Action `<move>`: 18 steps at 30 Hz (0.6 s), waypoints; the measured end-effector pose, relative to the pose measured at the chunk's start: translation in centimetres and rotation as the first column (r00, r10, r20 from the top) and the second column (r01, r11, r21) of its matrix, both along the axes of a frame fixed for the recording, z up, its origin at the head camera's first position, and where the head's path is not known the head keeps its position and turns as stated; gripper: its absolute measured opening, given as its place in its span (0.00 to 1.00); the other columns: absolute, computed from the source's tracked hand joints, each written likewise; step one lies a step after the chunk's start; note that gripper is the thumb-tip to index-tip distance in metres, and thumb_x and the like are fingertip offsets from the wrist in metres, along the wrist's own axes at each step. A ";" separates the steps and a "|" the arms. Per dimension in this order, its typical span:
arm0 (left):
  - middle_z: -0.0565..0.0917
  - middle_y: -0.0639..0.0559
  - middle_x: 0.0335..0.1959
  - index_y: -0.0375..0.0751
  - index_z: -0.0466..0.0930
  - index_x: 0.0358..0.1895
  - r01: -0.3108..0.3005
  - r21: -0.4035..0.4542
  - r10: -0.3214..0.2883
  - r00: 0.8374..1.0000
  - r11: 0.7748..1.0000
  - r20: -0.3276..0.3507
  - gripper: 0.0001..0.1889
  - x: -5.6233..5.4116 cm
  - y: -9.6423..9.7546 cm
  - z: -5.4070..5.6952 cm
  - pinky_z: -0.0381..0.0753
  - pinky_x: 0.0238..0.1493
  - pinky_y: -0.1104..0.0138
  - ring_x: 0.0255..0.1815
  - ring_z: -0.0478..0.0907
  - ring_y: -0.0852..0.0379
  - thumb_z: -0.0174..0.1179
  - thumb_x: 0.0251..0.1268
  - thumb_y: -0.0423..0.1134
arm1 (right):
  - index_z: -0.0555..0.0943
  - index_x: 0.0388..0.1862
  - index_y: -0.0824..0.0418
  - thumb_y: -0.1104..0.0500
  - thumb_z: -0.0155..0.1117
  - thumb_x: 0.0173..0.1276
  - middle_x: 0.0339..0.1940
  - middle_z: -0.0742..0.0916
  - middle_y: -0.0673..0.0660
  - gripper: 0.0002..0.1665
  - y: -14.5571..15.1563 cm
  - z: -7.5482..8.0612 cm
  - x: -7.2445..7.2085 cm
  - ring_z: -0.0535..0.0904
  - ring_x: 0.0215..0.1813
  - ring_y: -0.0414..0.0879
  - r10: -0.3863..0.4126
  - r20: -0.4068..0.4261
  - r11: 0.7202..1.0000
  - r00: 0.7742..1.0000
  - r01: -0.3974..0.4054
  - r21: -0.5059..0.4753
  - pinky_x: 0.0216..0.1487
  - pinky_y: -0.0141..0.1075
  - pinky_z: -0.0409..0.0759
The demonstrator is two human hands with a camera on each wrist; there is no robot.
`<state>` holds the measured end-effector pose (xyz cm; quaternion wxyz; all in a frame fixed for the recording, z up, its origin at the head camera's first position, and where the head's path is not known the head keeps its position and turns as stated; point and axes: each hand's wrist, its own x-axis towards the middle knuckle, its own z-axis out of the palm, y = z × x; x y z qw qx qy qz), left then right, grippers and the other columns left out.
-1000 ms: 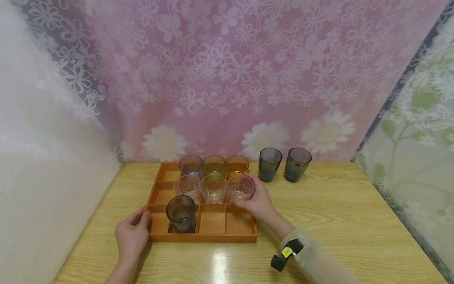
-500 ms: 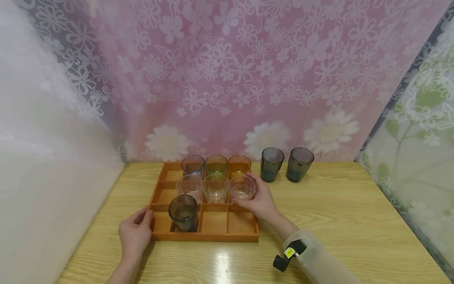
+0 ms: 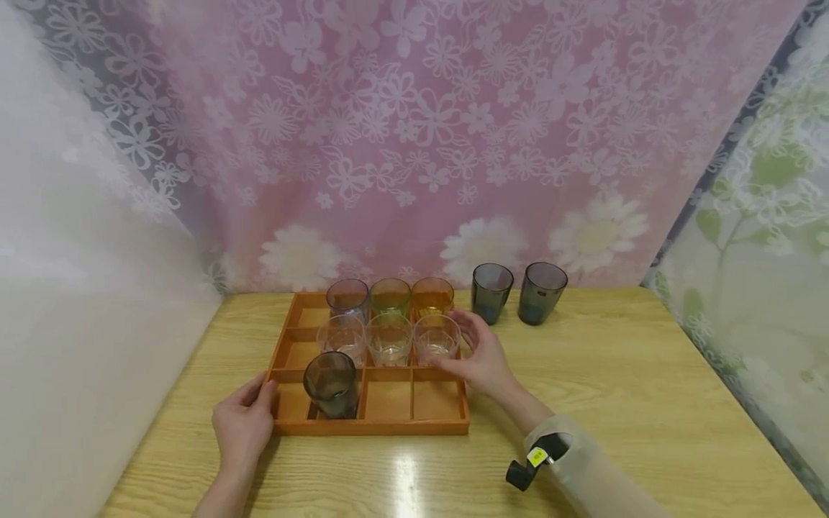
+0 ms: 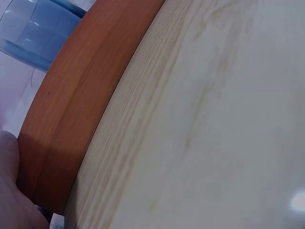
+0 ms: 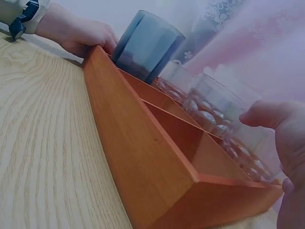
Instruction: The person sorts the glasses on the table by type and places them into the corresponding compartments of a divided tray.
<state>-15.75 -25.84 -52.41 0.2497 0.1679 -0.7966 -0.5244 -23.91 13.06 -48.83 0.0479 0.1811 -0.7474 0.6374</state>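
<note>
A wooden compartment tray (image 3: 372, 429) lies on the table. My left hand (image 3: 242, 424) grips its near left side, thumb over the rim. My right hand (image 3: 482, 360) is at the tray's right side, thumb and fingers spread loosely about the right-hand clear glass (image 3: 435, 342), which stands in the middle row. Left of it stand two more clear glasses (image 3: 388, 342). Behind them are a purple-tinted glass (image 3: 347, 296), a green glass (image 3: 390, 296) and an amber glass (image 3: 432, 295). A dark grey glass (image 3: 332, 385) sits tilted in the front row.
Two more dark grey glasses, one (image 3: 491, 293) beside the other (image 3: 542, 293), stand on the table (image 3: 596, 374) behind the tray to the right. A flowered pink curtain (image 3: 401, 144) hangs along the back edge. Pale cloths flank both sides.
My right hand has loosened about the right-hand clear glass and drawn slightly to the right. The left hand stays on the tray. The head view has shifted a little.
</note>
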 end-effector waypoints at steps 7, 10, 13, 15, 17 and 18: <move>0.89 0.33 0.49 0.30 0.88 0.57 0.002 0.007 -0.002 1.000 1.000 -0.004 0.14 0.0 -0.1 -0.1 0.79 0.39 0.84 0.38 0.78 0.84 0.68 0.73 0.34 | 0.65 0.77 0.72 0.74 0.84 0.55 0.74 0.75 0.69 0.53 1.7 0.7 0.4 0.67 0.77 0.65 -0.031 -0.028 1.000 0.999 0.031 0.002 0.80 0.51 0.61; 0.88 0.34 0.50 0.30 0.88 0.57 0.003 0.008 -0.003 1.000 1.000 0.001 0.14 0.0 -0.1 0.0 0.79 0.39 0.83 0.39 0.79 0.83 0.68 0.74 0.34 | 0.65 0.77 0.73 0.76 0.82 0.55 0.74 0.75 0.68 0.53 2.8 0.9 0.5 0.67 0.77 0.67 -0.046 -0.042 0.999 0.998 0.046 -0.009 0.80 0.49 0.61; 0.89 0.34 0.49 0.30 0.88 0.57 0.005 0.007 -0.005 1.000 1.000 -0.001 0.14 0.0 0.0 0.1 0.79 0.39 0.83 0.39 0.79 0.83 0.68 0.74 0.34 | 0.65 0.77 0.73 0.76 0.81 0.57 0.74 0.75 0.71 0.51 3.8 1.1 0.6 0.67 0.76 0.68 -0.075 -0.042 0.997 0.996 0.075 -0.011 0.80 0.49 0.61; 0.89 0.34 0.49 0.30 0.88 0.57 0.006 0.001 -0.006 1.000 1.000 -0.002 0.14 0.1 0.0 0.1 0.78 0.39 0.84 0.39 0.78 0.84 0.68 0.74 0.34 | 0.65 0.77 0.72 0.75 0.80 0.59 0.75 0.74 0.71 0.49 4.5 1.1 0.6 0.67 0.76 0.67 -0.105 -0.030 0.994 0.994 0.105 -0.010 0.80 0.48 0.60; 0.89 0.34 0.49 0.29 0.88 0.57 0.010 -0.006 -0.010 1.000 1.000 0.001 0.15 0.1 0.0 0.1 0.78 0.40 0.84 0.39 0.78 0.85 0.68 0.74 0.34 | 0.66 0.76 0.72 0.74 0.80 0.61 0.74 0.74 0.72 0.47 5.1 1.2 0.7 0.68 0.76 0.65 -0.142 -0.025 0.990 0.990 0.142 -0.005 0.80 0.48 0.61; 0.88 0.33 0.49 0.29 0.88 0.57 0.014 -0.011 -0.014 1.000 1.000 0.004 0.15 0.1 0.0 0.2 0.77 0.40 0.85 0.39 0.77 0.85 0.68 0.74 0.34 | 0.66 0.75 0.73 0.74 0.79 0.61 0.73 0.75 0.72 0.46 5.4 1.2 0.7 0.68 0.76 0.65 -0.158 -0.025 0.987 0.987 0.158 -0.007 0.80 0.49 0.61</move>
